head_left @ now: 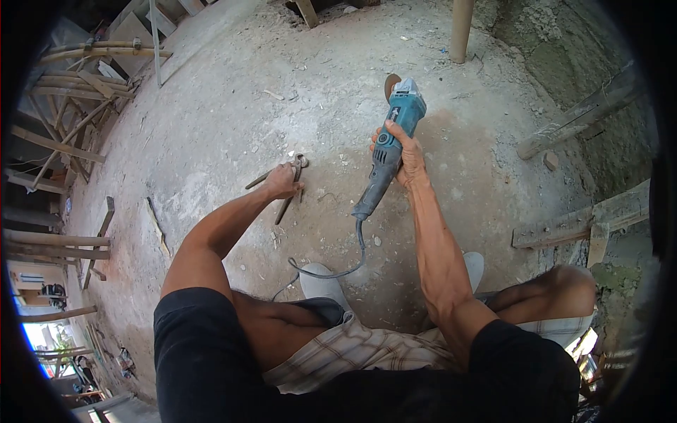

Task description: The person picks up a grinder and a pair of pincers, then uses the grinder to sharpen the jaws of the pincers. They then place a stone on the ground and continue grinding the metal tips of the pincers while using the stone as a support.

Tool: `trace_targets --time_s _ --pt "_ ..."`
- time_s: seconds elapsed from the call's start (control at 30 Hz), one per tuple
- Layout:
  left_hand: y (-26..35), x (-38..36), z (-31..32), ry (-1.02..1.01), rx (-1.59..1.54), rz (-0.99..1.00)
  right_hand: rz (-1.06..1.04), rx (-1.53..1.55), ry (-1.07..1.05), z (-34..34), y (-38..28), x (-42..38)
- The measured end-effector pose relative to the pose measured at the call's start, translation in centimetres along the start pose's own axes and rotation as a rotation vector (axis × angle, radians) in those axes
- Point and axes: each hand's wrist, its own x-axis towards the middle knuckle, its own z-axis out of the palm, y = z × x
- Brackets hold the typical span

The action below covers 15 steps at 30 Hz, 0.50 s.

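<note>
My right hand (pixel 410 158) is wrapped around the body of a teal and black angle grinder (pixel 384 163), held tilted with its head pointing away from me. A brown disc (pixel 391 86) shows at the grinder's far end. From its rear, a dark cord (pixel 362 243) curls down past my foot. My left hand (pixel 283 182) is closed on rusty pincers (pixel 299 164) near their jaws, low over the concrete floor. The pincers' two handles spread apart, one to the left and one toward me. My fingertips there are partly hidden.
Small chips and dust lie on the concrete floor (pixel 233 113). A wood strip (pixel 158 227) rests at left, near stacked bamboo poles (pixel 63 144). An upright post (pixel 461 32) stands ahead; timber planks (pixel 585 218) and a rough wall border the right.
</note>
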Motion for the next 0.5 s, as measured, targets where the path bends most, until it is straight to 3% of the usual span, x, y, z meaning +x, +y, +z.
trace_targets --time_s 0.27,0.33,0.37,0.5 --pt "-0.5 0.3 1.1 -0.011 -0.017 0.101 0.068 -0.166 -0.036 -1.4 -0.5 -0.4" --pt "-0.8 0.2 0.5 0.051 -0.223 -0.032 0.014 -0.27 0.02 -2.1 0.5 0.5" --pt "-2.2 0.7 0.5 0.117 -0.24 0.059 -0.038 -0.372 0.065 -2.5 1.2 1.0" --pt "-2.3 0.5 -6.1 0.101 -0.254 0.043 0.052 -0.516 0.074 -0.8 -0.5 -0.7"
